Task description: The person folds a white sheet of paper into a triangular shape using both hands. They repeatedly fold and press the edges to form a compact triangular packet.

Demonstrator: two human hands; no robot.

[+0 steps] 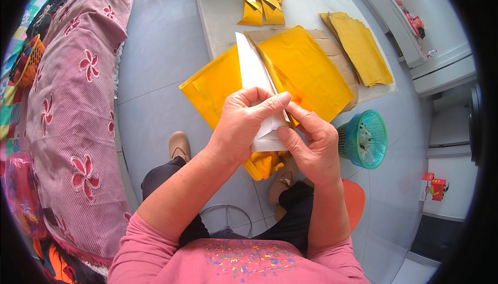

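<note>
Between my two hands is a sheet of paper [255, 66], white on one side and gold on the other, partly folded into a narrow shape. My left hand [247, 116] grips its left side, the thumb pressed along the upper crease. Pinching the right edge, my right hand [313, 140] has its thumb on the lower white flap and its index finger near my left thumb. Larger gold sheets [307, 62] lie below on the table, partly covered by my hands. Several folded gold paper pieces [262, 5] sit farther back.
A stack of gold paper strips [358, 50] lies on the right of the white table [221, 15], near brown cardboard [325, 44]. On the floor stands a green plastic basket [365, 140] with scraps inside. A pink flowered cover [81, 101] spans the left; an orange seat [353, 204] is at my right.
</note>
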